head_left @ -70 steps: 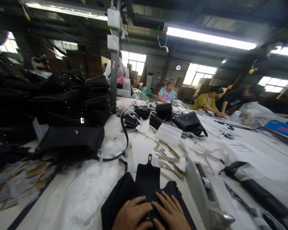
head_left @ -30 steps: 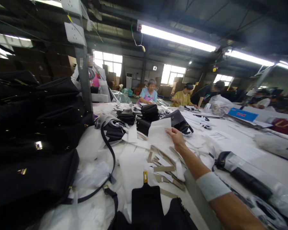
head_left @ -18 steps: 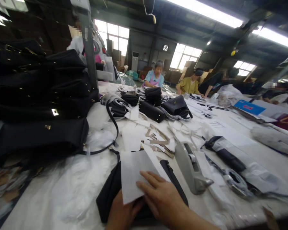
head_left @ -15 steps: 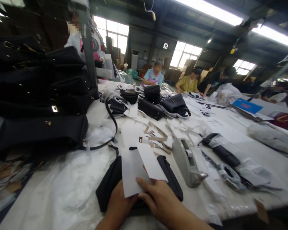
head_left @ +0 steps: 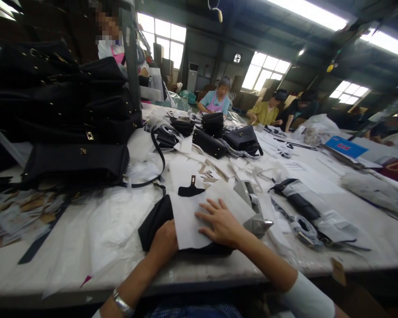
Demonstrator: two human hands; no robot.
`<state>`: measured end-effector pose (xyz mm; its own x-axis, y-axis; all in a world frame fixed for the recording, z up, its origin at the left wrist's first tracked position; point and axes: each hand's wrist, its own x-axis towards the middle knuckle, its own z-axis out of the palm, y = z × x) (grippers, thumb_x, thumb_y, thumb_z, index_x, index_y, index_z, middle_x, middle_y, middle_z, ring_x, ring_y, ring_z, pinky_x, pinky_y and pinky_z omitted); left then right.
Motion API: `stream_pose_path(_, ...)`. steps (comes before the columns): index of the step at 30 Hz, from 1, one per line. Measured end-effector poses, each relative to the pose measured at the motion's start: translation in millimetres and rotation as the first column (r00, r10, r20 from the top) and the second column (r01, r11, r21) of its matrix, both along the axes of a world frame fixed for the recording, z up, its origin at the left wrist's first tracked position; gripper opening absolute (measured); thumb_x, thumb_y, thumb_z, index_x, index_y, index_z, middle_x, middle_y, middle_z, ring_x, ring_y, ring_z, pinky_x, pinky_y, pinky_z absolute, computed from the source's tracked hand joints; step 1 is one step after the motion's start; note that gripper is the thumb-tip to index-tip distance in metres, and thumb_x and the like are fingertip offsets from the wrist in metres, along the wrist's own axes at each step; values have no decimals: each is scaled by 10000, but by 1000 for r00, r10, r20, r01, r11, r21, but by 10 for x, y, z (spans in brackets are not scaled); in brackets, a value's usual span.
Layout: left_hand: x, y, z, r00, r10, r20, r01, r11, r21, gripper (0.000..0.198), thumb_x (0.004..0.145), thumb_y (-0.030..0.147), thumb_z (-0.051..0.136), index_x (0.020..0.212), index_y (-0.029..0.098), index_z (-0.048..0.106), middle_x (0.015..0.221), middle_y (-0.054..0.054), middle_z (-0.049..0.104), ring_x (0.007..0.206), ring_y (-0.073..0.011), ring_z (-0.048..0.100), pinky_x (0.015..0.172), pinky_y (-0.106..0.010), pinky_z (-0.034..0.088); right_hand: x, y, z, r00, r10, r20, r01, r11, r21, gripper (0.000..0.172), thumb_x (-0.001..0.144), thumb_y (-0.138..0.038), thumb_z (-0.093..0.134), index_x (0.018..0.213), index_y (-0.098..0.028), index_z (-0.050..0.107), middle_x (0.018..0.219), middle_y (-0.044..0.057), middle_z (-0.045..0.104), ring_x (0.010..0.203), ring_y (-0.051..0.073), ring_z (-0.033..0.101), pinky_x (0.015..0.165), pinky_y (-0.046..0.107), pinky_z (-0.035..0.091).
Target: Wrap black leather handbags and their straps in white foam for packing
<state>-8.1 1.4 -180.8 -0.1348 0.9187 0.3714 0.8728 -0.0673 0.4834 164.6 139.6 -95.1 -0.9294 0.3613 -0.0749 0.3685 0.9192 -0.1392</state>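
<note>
A white paper sheet lies over a black handbag in front of me, covering most of it. My right hand rests flat on the sheet with its fingers spread. At the sheet's left edge, my left hand is closed over the bag's side and pinches the paper there; its fingertips are partly hidden. Just beyond the hands, a black flap-shaped piece with a metal-framed tab shows against the white. A grey metal tape dispenser stands right of the sheet, partly covered by it.
Black handbags are piled high on the left beside a metal post. More small black bags sit mid-table behind paper scraps. Wrapped straps lie to the right, near a blue box. Several people work across the table.
The sheet has been laid down flatter over the bag. My right hand has gone from pinching the paper to lying spread on it. The black flap-shaped piece now shows more fully.
</note>
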Motion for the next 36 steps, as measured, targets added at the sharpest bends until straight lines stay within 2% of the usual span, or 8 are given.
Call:
stream_pose_path(5,13,23,-62,997,71,-13,-71,996,-46,199,870,334,660,935,176,761,917,-113,760,887,-289,705,814,-397,551,-178,-31,-46,939,-338,58,342,934,-98,553,984,-541,414,1415,-209,512,1509,174,424,1412,415,309,1104,674,194)
stream_pose_path(9,6,31,-32,999,44,1,-44,998,-53,170,852,291,678,974,196,747,955,-87,767,906,-266,708,827,-370,549,-373,-176,-49,931,-359,63,364,910,-196,541,998,-557,363,1449,-274,461,1546,142,377,1424,414,291,1073,715,217)
stream_pose_path(14,8,7,28,998,-42,45,40,999,36,133,841,170,631,930,194,727,1014,-69,754,947,-227,701,836,-325,552,-453,-542,-222,915,-401,-54,362,870,-335,457,1025,-314,356,1472,-250,425,1591,92,300,1475,344,203,1149,647,158)
stream_pose_path(20,-10,-143,49,997,-60,53,51,986,160,265,857,151,532,1054,175,709,1060,-101,748,1001,-246,699,878,-373,570,-420,-671,-460,845,-482,-233,407,861,-305,476,982,-187,396,1453,-204,461,1581,100,320,1477,334,199,1171,583,212)
stream_pose_path(24,67,-495,288,993,-121,-4,118,958,262,251,863,144,546,1057,198,696,1008,-78,764,947,-229,721,897,-372,580,-412,-650,-520,843,-473,-257,409,873,-268,478,961,-216,449,1435,-167,488,1532,132,403,1453,355,260,1163,585,248)
stream_pose_path(28,337,-669,774,959,-281,-43,277,891,358,313,835,109,592,1082,283,671,843,9,774,848,-199,736,765,-315,624,-435,-626,-616,850,-453,-269,404,888,-217,491,957,-204,439,1447,-177,471,1518,126,427,1445,341,288,1161,596,242)
stream_pose_path(32,473,-319,997,951,-241,-193,280,937,208,361,886,99,496,1204,183,643,1158,-78,733,1056,-199,692,921,-315,578,-449,-593,-720,880,-426,-209,384,898,-214,499,954,-246,474,1450,-194,469,1522,138,416,1447,371,275,1135,645,244)
stream_pose_path(36,233,-34,685,860,-49,-508,-2,995,-99,472,847,40,477,1288,145,608,1252,-183,672,1161,-373,629,972,-615,487,-372,-564,-669,839,-461,-287,377,875,-304,502,951,-209,454,1448,-148,465,1533,143,398,1455,355,262,1163,591,243)
